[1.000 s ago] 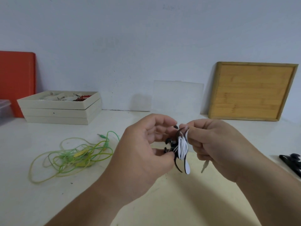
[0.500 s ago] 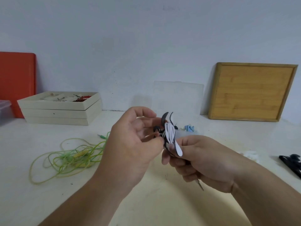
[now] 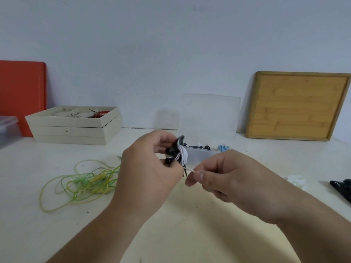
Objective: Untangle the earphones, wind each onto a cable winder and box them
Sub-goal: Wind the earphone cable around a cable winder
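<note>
Left hand (image 3: pixel 150 171) curled round black winder (image 3: pixel 180 141), white cable (image 3: pixel 182 155) wound on it, two black buds (image 3: pixel 170 151) against the fingers. Right hand (image 3: pixel 228 179) pinching cable's free end between thumb and forefinger, just right of winder. All held above table (image 3: pixel 57 234), in front of clear box (image 3: pixel 199 156). Green earphones (image 3: pixel 79 183) tangled on table, left, well apart from hands.

On a black winder (image 3: pixel 180 139) a white cord (image 3: pixel 183 155); yellow-green earphones (image 3: pixel 95 180), red board (image 3: pixel 20 95), honey-brown wooden tray (image 3: pixel 300 107).
</note>
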The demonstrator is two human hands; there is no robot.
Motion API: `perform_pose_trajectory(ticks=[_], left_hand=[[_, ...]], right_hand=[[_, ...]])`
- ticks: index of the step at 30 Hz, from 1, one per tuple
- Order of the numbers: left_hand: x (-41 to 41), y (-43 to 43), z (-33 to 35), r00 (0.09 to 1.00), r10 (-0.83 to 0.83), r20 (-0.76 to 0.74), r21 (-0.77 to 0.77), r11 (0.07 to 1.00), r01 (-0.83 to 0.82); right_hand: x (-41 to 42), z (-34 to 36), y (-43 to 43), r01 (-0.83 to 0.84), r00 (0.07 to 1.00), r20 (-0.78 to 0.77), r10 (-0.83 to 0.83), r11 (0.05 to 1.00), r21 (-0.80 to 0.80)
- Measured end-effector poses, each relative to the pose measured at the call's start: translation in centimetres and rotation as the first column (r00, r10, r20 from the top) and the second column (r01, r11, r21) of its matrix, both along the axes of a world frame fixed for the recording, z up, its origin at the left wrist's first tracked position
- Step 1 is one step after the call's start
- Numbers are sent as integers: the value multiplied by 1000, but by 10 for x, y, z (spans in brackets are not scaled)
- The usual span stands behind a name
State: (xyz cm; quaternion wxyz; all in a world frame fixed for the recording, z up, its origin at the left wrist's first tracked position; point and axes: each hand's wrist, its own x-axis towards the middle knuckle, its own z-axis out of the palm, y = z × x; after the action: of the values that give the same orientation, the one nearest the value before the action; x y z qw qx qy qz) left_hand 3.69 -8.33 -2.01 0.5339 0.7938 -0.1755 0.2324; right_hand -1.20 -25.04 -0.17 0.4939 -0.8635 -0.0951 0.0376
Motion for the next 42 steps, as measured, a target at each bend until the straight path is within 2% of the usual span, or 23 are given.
perform_pose_trajectory(ticks=[3, 5, 11, 16, 18, 24, 31, 34, 37, 42], left_hand=[[-3, -2, -3, 996, -56, 75, 121, 992, 46], [-4, -3, -3, 988, -132, 74, 142, 982, 120], [-3, -3, -2, 942, -329, -67, -47, 944, 326], [0, 3, -3, 875, -445, -193, -111, 896, 431], [1, 4, -4, 861, -465, -209, -148, 885, 442], [-5, 1, -3, 880, -415, -230, -68, 909, 411], [-11, 0, -4, 963, -260, -67, 147, 952, 267], [-15, -1, -1, 969, -248, -16, 206, 947, 246], [-19, -5, -1, 968, -248, 33, 261, 937, 231], [-16, -8, -5, 977, -208, 50, 212, 958, 193]], right_hand=[[-3, 6, 0, 58, 988, 147, -39, 990, -128], [-2, 8, -2, 116, 973, 218, -80, 981, -159], [2, 6, -3, 214, 948, 256, -189, 974, -73], [4, 2, -2, 143, 968, 193, -159, 985, 98], [3, 2, -2, 129, 972, 185, -147, 986, 107], [3, 10, -13, 240, 970, -18, -243, 943, 229], [3, 10, -16, 308, 949, -169, -266, 895, 322], [3, 10, -14, 317, 948, -130, -290, 896, 312], [2, 8, -9, 300, 952, -17, -306, 919, 256], [-2, 9, 3, 279, 942, 172, -289, 957, 83]])
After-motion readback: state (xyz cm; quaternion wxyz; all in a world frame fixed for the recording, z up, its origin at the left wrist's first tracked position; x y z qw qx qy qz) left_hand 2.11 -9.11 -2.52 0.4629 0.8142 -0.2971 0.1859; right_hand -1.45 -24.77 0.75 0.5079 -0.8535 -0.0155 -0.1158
